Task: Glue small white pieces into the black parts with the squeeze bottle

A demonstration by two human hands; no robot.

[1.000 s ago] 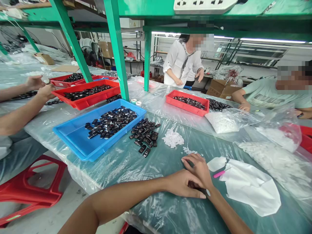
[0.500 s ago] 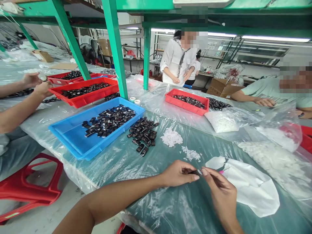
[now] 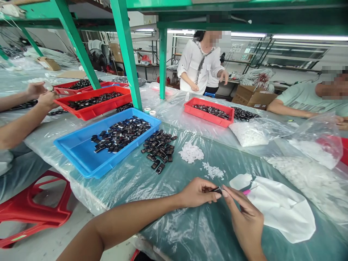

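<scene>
My left hand (image 3: 198, 192) pinches a small black part (image 3: 217, 189) between thumb and fingers, low over the plastic-covered table (image 3: 168, 181). My right hand (image 3: 244, 214) meets it from the right, its fingertips closed on the same part. A loose heap of black parts (image 3: 160, 148) lies ahead on the table. Next to that heap sit two small piles of white pieces (image 3: 191, 152). A blue tray (image 3: 81, 152) to the left holds many more black parts. A pink-handled tool (image 3: 246, 191) rests on a white sheet (image 3: 282, 214) just beyond my right hand.
Red trays (image 3: 208, 115) of black parts and clear bags of white pieces (image 3: 248, 133) stand farther back. Another worker's arms (image 3: 24, 116) reach in at the left, one person sits at the right, one stands behind. Green frame posts (image 3: 127, 58) rise from the table. A red stool (image 3: 35, 210) stands at lower left.
A second ago my hands were crossed flat near the table; they have since separated and now hold the black part between their fingertips. The standing person raised a hand.
</scene>
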